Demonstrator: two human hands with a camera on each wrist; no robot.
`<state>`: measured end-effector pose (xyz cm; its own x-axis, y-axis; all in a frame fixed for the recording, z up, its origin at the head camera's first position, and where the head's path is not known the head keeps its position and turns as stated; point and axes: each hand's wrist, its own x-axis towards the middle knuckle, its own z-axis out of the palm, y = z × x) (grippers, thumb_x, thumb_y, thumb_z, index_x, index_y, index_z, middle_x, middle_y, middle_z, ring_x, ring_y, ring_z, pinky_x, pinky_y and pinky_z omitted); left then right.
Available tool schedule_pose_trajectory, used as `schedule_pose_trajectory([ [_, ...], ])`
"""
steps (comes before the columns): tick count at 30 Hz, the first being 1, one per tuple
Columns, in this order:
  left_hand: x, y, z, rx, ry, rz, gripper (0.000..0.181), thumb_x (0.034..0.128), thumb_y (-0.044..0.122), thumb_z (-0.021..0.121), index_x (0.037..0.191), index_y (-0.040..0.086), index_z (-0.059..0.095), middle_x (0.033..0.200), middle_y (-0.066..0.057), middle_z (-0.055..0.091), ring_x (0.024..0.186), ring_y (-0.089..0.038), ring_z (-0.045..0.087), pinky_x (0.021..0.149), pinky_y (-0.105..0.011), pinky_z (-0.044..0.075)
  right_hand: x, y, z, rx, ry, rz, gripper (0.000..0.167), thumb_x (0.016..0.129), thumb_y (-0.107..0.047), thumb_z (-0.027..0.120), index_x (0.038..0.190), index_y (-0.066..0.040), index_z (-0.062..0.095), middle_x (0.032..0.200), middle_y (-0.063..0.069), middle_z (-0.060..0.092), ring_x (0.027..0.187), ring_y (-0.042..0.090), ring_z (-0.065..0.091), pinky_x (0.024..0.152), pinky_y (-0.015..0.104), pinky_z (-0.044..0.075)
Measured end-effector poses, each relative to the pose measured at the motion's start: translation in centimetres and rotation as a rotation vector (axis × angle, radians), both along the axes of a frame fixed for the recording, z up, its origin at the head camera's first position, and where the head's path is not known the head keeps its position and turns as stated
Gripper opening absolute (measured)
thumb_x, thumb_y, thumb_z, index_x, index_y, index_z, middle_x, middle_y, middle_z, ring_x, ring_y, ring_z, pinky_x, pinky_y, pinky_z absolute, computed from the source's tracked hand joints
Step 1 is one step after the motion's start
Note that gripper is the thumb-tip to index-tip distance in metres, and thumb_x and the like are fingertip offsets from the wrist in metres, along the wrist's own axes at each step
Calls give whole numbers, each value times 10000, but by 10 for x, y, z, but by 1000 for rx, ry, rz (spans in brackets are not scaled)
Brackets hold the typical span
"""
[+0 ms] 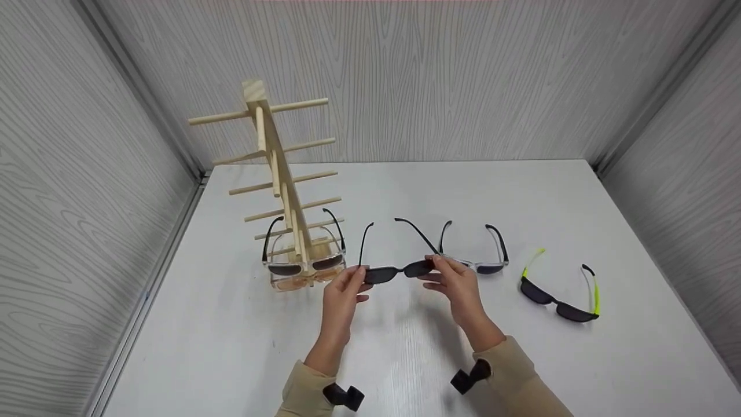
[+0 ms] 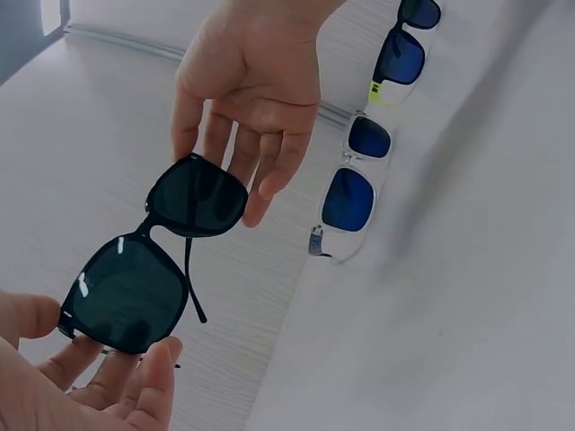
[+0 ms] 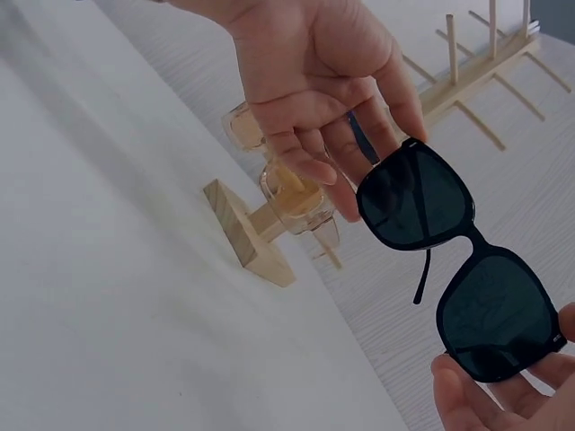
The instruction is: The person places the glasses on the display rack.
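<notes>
Both hands hold a pair of black sunglasses (image 1: 381,275) above the table, its temples unfolded and pointing away from the person. The left hand (image 1: 343,295) pinches the left end of the frame between thumb and fingers. At the other end, the right hand (image 1: 461,289) grips the hinge area the same way. Dark lenses (image 2: 130,292) face the wrist cameras. Just behind the right hand lie clear-framed sunglasses (image 1: 491,269) with black temple tips, partly hidden by that hand. To the left of the left hand, a wooden eyewear rack (image 1: 278,156) carries black-templed sunglasses (image 1: 285,270) and, lower, orange-tinted glasses (image 1: 292,284).
Sunglasses with neon yellow temples (image 1: 537,291) lie on the right of the white table (image 1: 579,214). The rack's upper pegs (image 1: 301,105) stick out to both sides and bear nothing. Grey wood-grain panels (image 1: 434,75) enclose the table at the back and sides.
</notes>
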<state>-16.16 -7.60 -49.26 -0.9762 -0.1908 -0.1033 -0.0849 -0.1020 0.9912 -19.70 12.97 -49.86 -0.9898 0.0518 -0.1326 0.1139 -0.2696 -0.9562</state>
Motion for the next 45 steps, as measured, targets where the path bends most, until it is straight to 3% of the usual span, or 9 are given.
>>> schedule_pose_trajectory([
  [7, 9, -8, 14, -47, 74, -37, 339, 944, 252, 557, 1164, -2, 603, 1030, -129, 648, 930, -285, 628, 750, -359, 511, 2, -2, 11, -48, 57, 40, 334, 900, -204, 627, 1081, 77, 633, 977, 172, 663, 869, 343, 657, 728, 386, 538],
  [20, 26, -15, 39, -115, 146, -57, 311, 925, 230, 592, 1136, 3, 619, 1044, -114, 640, 926, -246, 632, 748, -335, 516, -2, -9, 30, -98, 134, 119, 359, 902, -231, 625, 1099, 70, 622, 1014, 184, 657, 899, 349, 642, 759, 406, 525],
  [26, 33, -18, 46, -156, 195, -15, 321, 932, 232, 583, 1167, 14, 607, 1068, -86, 640, 945, -213, 628, 762, -305, 512, -5, -17, 39, -102, 163, 153, 294, 908, -246, 615, 1069, -2, 655, 1022, 177, 653, 915, 317, 639, 773, 417, 517],
  [32, 40, -23, 55, -192, 256, 32, 288, 939, 203, 572, 1160, 23, 607, 1062, -64, 635, 949, -185, 624, 761, -284, 512, -11, -29, 45, -134, 212, 196, 289, 906, -243, 617, 1066, -6, 657, 1027, 197, 645, 889, 327, 639, 765, 403, 517],
  [40, 54, -23, 86, -259, 286, 104, 258, 943, 76, 538, 1158, -60, 582, 1027, -146, 628, 923, -246, 617, 762, -260, 509, -20, -43, 49, -117, 221, 258, 341, 891, -301, 632, 1072, -12, 653, 1021, 190, 642, 919, 381, 622, 767, 405, 517],
  [45, 58, -26, 92, -305, 275, 149, 267, 941, 63, 537, 1172, -66, 570, 1016, -151, 624, 932, -265, 607, 753, -251, 510, -23, -52, 52, -87, 220, 297, 367, 899, -325, 616, 1084, -10, 646, 1040, 199, 634, 917, 364, 628, 784, 426, 515],
])
